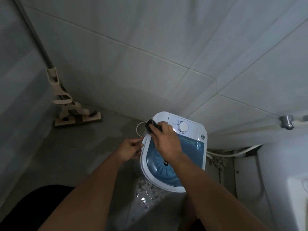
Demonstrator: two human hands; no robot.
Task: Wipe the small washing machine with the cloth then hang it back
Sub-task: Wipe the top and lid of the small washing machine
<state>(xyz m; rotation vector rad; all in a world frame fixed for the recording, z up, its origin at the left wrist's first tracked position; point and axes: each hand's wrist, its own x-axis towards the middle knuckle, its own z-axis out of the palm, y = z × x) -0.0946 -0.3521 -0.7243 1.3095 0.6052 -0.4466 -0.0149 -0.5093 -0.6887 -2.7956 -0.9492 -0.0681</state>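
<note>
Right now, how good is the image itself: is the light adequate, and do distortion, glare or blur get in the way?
Head view: dim and bluish overall; wide-angle bending curves the tile lines and the mop handle; the dark cloth under the right hand loses its detail; small glints on the wet floor; the washing machine and left hand read clearly, only slightly soft.

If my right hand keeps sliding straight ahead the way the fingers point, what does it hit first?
The right hand presses the dark cloth on the washing machine's far-left rim. Straight on, it would probably slip off that rim, toward the white cord and tiled wall; depth is unclear.
</note>
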